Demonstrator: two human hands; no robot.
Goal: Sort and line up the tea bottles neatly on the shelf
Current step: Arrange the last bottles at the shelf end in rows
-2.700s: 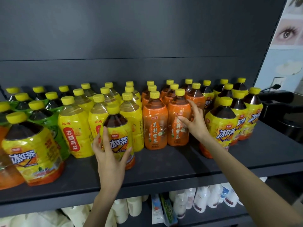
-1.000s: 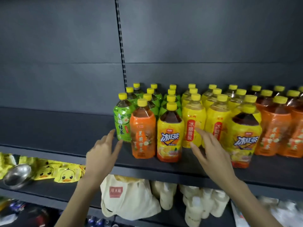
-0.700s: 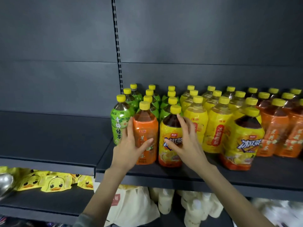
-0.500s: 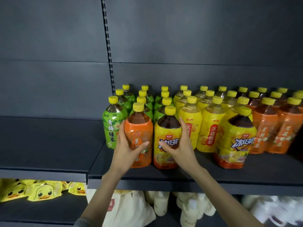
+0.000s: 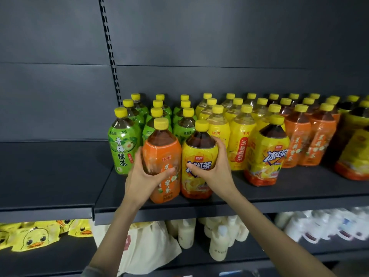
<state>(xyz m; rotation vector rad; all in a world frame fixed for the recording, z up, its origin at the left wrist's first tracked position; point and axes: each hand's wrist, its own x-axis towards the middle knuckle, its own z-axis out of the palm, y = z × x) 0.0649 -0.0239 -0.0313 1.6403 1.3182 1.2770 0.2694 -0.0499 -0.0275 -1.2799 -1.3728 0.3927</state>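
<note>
Left hand [image 5: 142, 177]: fingers and thumb wrapped around orange bottle [image 5: 162, 156], arm reaching up from below.
Right hand [image 5: 215, 169]: curled around yellow bottle [image 5: 198, 156].
Bottles: upright, touching, near edge of shelf [image 5: 259, 198], in front of green rows [image 5: 159, 114].

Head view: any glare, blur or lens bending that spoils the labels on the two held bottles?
Head view: pale glare streaks the orange-labelled tea bottle in the left hand; the yellow-labelled dark tea bottle in the right hand is sharp, its label partly covered; the white bottles below are blurred; the slotted upright leans.
</note>
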